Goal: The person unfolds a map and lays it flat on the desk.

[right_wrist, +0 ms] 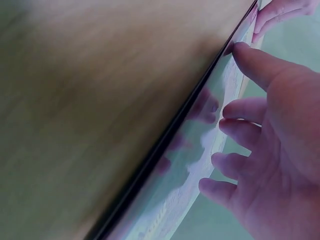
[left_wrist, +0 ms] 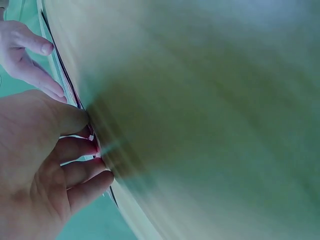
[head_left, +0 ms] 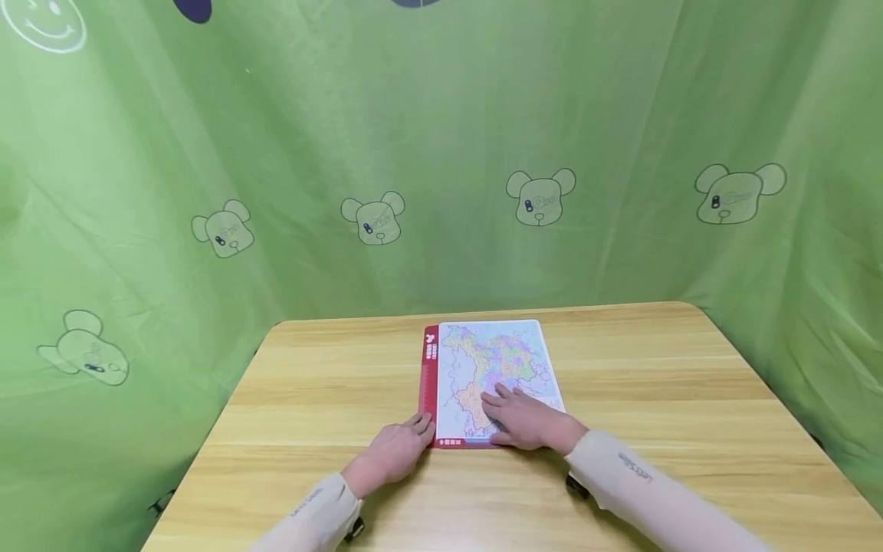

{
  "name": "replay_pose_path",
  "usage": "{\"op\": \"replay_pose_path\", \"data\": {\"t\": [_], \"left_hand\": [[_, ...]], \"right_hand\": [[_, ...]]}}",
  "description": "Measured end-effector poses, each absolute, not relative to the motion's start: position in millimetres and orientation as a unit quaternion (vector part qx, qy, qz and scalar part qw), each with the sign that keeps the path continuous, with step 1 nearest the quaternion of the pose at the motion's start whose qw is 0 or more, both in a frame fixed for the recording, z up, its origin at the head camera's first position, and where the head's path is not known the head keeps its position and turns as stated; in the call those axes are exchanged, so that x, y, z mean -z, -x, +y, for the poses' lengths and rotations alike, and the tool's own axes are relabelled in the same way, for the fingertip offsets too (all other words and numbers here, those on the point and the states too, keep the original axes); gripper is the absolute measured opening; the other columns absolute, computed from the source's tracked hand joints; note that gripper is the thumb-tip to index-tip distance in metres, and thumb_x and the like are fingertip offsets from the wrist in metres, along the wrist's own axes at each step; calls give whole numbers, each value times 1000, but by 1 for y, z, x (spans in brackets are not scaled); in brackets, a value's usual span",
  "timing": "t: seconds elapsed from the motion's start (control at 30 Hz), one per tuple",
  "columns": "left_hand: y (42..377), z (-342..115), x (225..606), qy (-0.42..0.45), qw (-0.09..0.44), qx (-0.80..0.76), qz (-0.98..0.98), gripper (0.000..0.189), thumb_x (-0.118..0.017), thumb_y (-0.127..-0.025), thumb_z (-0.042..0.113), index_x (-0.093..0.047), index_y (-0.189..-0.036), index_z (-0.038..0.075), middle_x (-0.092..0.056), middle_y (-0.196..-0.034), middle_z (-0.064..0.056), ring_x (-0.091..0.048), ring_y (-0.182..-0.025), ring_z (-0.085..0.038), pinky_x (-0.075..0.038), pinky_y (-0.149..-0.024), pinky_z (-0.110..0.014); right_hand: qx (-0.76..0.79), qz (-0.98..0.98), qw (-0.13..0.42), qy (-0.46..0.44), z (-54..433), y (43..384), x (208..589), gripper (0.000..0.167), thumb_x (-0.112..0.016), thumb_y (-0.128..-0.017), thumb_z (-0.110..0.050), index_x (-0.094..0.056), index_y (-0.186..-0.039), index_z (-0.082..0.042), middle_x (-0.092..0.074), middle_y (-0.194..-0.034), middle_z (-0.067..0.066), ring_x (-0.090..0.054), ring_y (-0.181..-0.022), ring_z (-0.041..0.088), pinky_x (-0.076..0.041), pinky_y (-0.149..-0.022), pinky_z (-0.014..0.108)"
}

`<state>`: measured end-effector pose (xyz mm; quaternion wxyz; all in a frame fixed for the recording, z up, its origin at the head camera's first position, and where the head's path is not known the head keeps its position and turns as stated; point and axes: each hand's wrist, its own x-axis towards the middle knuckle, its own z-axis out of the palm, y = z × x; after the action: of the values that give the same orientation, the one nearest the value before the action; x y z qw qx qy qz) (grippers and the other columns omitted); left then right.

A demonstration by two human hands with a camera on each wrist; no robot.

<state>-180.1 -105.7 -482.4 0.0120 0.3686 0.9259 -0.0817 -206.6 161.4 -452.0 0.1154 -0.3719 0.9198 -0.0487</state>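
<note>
A thin glossy map board (head_left: 458, 376), printed in pastel colours with a red strip along its left side, lies flat on the wooden table. My left hand (head_left: 396, 452) touches its front left corner with the fingertips on the red strip. In the left wrist view the fingers of my left hand (left_wrist: 55, 155) are loosely extended along the board's thin edge. Over the front right part of the map, my right hand (head_left: 527, 420) rests with fingers spread. The right wrist view shows that hand (right_wrist: 270, 130) beside the shiny surface, which mirrors its fingertips.
The light wooden table (head_left: 331, 376) stretches out on both sides of the board. Behind it and at the sides hangs a green curtain (head_left: 441, 268) with bear-head drawings, close to the table's back edge.
</note>
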Motion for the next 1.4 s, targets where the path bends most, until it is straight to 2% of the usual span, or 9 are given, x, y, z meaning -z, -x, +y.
{"op": "replay_pose_path", "data": {"t": [0.13, 0.6, 0.83, 1.17, 1.4], "left_hand": [[180, -106, 483, -366, 12, 82, 927, 43, -55, -94, 16, -51, -136, 7, -46, -142, -9, -44, -129, -23, -49, -92, -32], [180, -107, 483, -368, 7, 79, 926, 44, -55, -94, 16, -50, -136, 8, -46, -142, -8, -45, -128, -24, -49, -92, -33], [180, -107, 483, -368, 5, 78, 926, 46, -56, -92, 17, -50, -136, 7, -46, -142, -9, -45, -128, -24, -49, -92, -33], [181, -107, 484, -364, 12, 73, 929, 47, -57, -92, 17, -49, -138, 8, -43, -143, -9, -43, -129, -24, -48, -93, -34], [182, -107, 485, -364, 11, 70, 929, 46, -57, -92, 17, -50, -137, 8, -45, -142, -8, -44, -129, -24, -48, -93, -34]], "right_hand": [[46, 918, 120, 376, 158, 207, 453, 59, -56, -94, -36, -44, -139, 0, -38, -146, 16, -26, -136, 42, -24, -108, 56], [43, 903, 112, 413, 139, 209, 462, 61, -56, -93, -42, -47, -138, -2, -39, -146, 12, -34, -133, 36, -35, -106, 45], [43, 897, 110, 427, 132, 209, 461, 60, -56, -93, -41, -47, -138, -2, -39, -146, 12, -35, -134, 34, -35, -106, 43], [56, 885, 112, 448, 125, 212, 464, 48, -56, -94, -36, -54, -134, -9, -44, -144, 7, -36, -134, 29, -36, -106, 41], [50, 887, 113, 445, 124, 213, 466, 47, -56, -95, -37, -55, -134, -11, -45, -143, 5, -36, -134, 27, -37, -105, 42]]}}
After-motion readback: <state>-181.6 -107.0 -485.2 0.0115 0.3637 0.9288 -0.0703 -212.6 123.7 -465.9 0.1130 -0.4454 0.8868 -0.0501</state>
